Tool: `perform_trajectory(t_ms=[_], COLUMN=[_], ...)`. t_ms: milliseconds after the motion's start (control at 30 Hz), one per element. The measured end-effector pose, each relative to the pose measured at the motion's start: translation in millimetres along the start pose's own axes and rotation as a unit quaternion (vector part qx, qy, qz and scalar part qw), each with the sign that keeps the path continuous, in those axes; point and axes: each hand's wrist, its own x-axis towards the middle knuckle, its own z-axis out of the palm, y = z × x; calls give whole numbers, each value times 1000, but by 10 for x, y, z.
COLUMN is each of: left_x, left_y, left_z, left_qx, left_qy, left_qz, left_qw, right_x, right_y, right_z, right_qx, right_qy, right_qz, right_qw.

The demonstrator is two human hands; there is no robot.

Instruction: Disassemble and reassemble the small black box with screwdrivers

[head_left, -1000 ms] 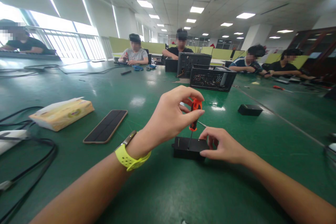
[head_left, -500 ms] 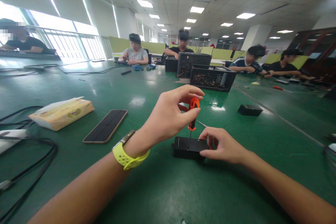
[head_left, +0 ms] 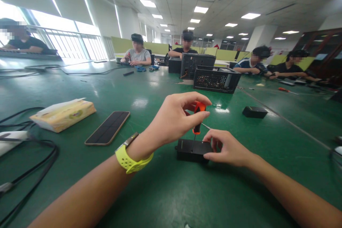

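My left hand (head_left: 181, 117), with a yellow-strapped watch (head_left: 132, 155) at the wrist, grips the orange and black handle of a screwdriver (head_left: 197, 128). The screwdriver leans slightly to the right, and its shaft runs down to the top face of a black rectangular box (head_left: 184, 152). Fingers and thumb of my right hand (head_left: 224, 148) are closed on the right end of that box, which lies flat on the green table (head_left: 171, 192). Behind the screwdriver, part of a thin metal rod (head_left: 206, 126) shows; what it belongs to is hidden.
Left of my hands lie a phone (head_left: 107, 128), a tissue pack (head_left: 62, 114) and black cables (head_left: 40, 174). A second black box (head_left: 254, 112) sits to the right. Computer cases (head_left: 216, 79) stand farther back. Another screwdriver (head_left: 287, 90) lies at far right. Several people sit around the table.
My left hand has dropped a little and shifted slightly right, tilting the top of the screwdriver to the right. My right hand and the box have stayed in place.
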Motion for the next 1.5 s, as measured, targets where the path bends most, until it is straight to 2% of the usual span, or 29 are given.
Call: perform_trajectory(t_ms=[233,500,767,867,967,1033,1067,1100,1167,1233,1300,1400,1500], left_x=[-1,-28,-17,-32,-40,-34,-31,-29,-48,-111,-214,-388,-492], left_y=[-6,21,12,-10,7,44,58,62,12,-131,-344,-664,-832], left_z=[-8,-3,26,64,62,31,12,-6,-27,-24,-10,-7,-26], left_qx=[27,102,81,44,4,10,23,43,107,175,213,247,241], left_qy=[-12,-28,-71,-77,-26,30,37,23,-45,-121,-173,-214,-235], left_qz=[-5,16,34,41,56,59,59,59,58,42,16,-33,-35], left_qw=[1000,994,994,995,998,998,997,997,992,976,962,944,941], right_x=[-4,6,7,10,12,10,8,5,0,-4,-5,3,15], right_y=[35,19,11,29,46,56,60,64,67,66,64,62,57], right_z=[10,7,4,14,16,13,11,8,5,1,0,2,9], right_qx=[3,-6,-8,-4,-6,-9,-9,-8,-2,3,5,7,11], right_qy=[-3,1,2,-1,1,4,4,4,2,0,-2,-5,-7], right_qz=[-1,-2,-1,0,-3,-6,-8,-10,-11,-4,2,-1,-1], right_qw=[1000,1000,1000,1000,1000,1000,1000,1000,1000,1000,1000,1000,1000])
